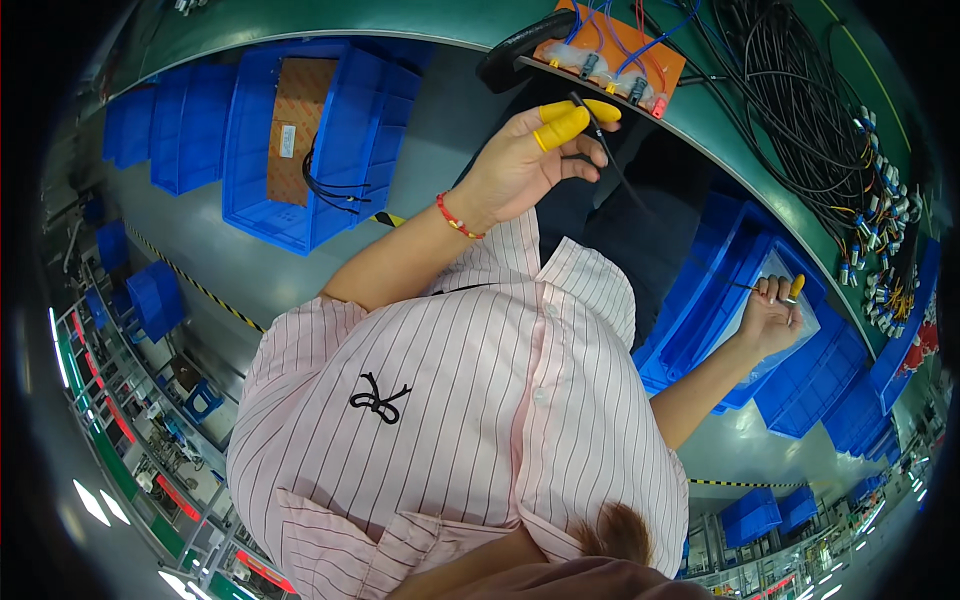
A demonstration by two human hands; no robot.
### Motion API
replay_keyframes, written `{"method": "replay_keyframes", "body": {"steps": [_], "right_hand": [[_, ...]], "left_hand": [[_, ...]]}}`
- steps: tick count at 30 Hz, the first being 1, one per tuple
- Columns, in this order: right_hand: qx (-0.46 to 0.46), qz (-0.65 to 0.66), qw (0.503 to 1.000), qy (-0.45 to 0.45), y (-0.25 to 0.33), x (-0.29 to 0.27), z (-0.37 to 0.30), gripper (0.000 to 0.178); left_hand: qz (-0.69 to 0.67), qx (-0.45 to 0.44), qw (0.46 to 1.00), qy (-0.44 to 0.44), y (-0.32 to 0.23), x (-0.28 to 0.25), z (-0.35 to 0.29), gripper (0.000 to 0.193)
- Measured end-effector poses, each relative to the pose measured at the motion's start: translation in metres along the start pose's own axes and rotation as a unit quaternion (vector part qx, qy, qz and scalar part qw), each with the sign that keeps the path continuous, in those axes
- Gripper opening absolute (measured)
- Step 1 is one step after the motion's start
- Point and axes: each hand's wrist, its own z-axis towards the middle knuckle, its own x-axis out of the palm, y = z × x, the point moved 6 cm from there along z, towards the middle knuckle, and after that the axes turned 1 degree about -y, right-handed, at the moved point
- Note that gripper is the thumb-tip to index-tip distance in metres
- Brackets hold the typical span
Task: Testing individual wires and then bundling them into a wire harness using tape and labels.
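My left hand, with yellow finger cots on thumb and forefinger and a red bracelet at the wrist, pinches a thin black cable. The cable hangs down from the fingertips just in front of an orange board with colored sockets and wires at the bench edge. Off to the right, my right hand is closed above a blue bin. A short dark length of cable shows beside its fingers, and one fingertip wears a yellow cot. Whether both hands hold the same cable cannot be seen.
On the green bench lies a thick bundle of black cables with many connector ends. A blue bin holding cardboard and black cables stands at the left. More blue bins line the right side.
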Motion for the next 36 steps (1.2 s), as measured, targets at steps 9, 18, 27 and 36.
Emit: {"method": "replay_keyframes", "body": {"steps": [9,18,27,36], "right_hand": [[0.004,-0.052,0.992,0.116,-0.022,0.007,0.010,0.022],[0.014,-0.091,0.988,0.126,-0.063,0.036,-0.002,0.027],[0.030,-0.115,0.990,0.082,-0.071,0.040,-0.004,0.036],[0.048,-0.122,0.989,0.068,-0.082,0.032,0.000,0.040]], "left_hand": [[0.090,0.000,0.996,0.002,0.002,0.007,0.003,0.029],[0.091,-0.030,0.995,-0.037,-0.004,0.008,0.007,0.024],[0.129,-0.018,0.990,-0.061,-0.012,0.006,0.008,0.021],[0.074,-0.038,0.992,-0.095,-0.014,0.013,0.009,0.019]]}}
